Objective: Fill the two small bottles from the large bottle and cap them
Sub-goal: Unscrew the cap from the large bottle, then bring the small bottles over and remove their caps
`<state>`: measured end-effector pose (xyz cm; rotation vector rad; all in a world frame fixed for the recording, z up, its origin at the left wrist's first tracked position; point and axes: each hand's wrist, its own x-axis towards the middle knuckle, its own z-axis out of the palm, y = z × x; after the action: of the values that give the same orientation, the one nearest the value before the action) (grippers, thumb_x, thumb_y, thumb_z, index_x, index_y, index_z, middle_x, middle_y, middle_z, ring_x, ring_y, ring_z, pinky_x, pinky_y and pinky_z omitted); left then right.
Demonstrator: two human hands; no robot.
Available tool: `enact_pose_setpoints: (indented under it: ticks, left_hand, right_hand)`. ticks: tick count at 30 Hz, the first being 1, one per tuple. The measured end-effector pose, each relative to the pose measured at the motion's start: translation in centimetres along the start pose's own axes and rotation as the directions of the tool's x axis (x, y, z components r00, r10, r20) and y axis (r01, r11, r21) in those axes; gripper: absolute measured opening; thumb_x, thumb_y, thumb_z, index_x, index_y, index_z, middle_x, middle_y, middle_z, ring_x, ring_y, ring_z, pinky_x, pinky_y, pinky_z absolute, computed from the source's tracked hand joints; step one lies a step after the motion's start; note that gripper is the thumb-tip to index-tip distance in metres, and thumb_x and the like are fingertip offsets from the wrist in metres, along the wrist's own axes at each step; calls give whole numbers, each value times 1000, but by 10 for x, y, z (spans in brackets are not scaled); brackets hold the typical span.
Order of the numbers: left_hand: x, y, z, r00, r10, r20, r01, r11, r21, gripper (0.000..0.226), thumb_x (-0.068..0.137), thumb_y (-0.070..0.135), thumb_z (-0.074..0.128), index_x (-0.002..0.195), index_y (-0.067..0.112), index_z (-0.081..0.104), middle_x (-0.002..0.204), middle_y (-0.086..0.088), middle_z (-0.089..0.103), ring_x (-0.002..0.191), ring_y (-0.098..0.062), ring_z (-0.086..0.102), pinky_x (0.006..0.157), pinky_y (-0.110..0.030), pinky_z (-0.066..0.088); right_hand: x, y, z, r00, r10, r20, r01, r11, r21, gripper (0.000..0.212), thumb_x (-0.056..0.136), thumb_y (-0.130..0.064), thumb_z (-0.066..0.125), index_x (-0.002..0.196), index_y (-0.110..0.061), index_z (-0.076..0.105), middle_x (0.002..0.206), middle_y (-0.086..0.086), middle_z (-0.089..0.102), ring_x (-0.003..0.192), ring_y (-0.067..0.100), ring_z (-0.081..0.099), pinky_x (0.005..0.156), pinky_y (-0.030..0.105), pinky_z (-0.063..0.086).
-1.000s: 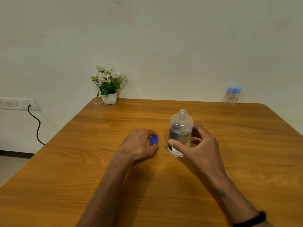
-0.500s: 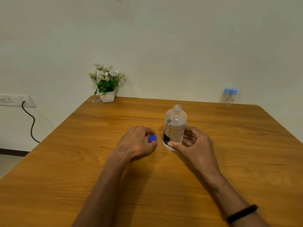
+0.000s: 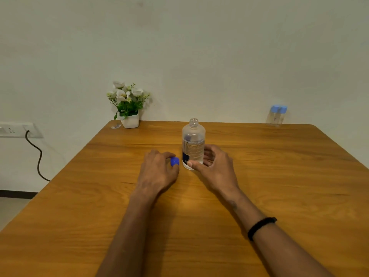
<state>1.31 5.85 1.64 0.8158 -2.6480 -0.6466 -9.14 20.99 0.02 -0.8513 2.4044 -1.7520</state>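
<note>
The large clear bottle point(image 3: 193, 143) stands upright and uncapped in the middle of the wooden table point(image 3: 279, 186). My right hand point(image 3: 214, 166) curls round its base, thumb on the front and fingers behind. Just left of the bottle, my left hand point(image 3: 157, 170) rests on the table and pinches the bottle's blue cap point(image 3: 175, 161) at its fingertips. Two small clear bottles point(image 3: 276, 116) with light blue caps stand side by side at the table's far right edge, against the wall.
A white pot of artificial flowers point(image 3: 128, 108) stands at the far left corner, with a small clear wrapper point(image 3: 115, 126) beside it. A wall socket with a black cable point(image 3: 38, 154) is on the left, off the table.
My right hand has slid from the bottle's middle down to its base, and the bottle now stands straight. My left hand has kept the blue cap beside it.
</note>
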Motion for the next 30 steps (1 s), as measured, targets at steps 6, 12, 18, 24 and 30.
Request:
enact_pose_setpoints:
  ticks: [6,12,18,24,30]
  left_hand:
    - [-2,10,-1,998,-29,-50,16,970,-243,69,93,31,68,157,25,41,120,-2,55,118,-22,49,106,-44,48]
    - [-26,40,-10,721,-94,-687,-328,827,-457,23,96,11,56,110,15,74,67,-2,57,59,-17,49,54,-35,41]
    - [-68,88,27,847,214,-487,-466,742,-483,15,100,14,61,102,25,72,56,10,49,50,-11,48,47,-21,37]
    - [-54,156,62,912,401,-91,-394,789,-470,18,99,35,66,116,38,69,70,12,68,64,-4,63,57,-15,46]
    - [12,213,94,923,385,8,-339,823,-457,24,100,40,65,123,32,66,81,10,68,71,-6,64,63,-25,51]
  right_hand:
    - [1,-3,-9,997,24,72,-18,996,-86,99,71,-37,98,155,-21,48,144,1,66,124,11,67,104,28,57]
    - [-12,8,-71,998,58,36,-49,978,-203,81,78,-47,91,148,-21,58,133,-4,70,114,6,67,94,18,57]
    - [-12,25,-154,988,126,-84,-145,948,-283,43,90,-37,84,127,-17,71,112,-6,72,100,3,67,86,20,59]
    - [22,50,-205,972,103,-211,-174,919,-354,32,92,-28,82,120,-15,73,105,-4,72,92,3,66,71,9,49]
    - [104,86,-232,956,66,-286,-178,906,-385,52,93,-22,80,139,-13,60,128,6,67,110,19,65,89,26,55]
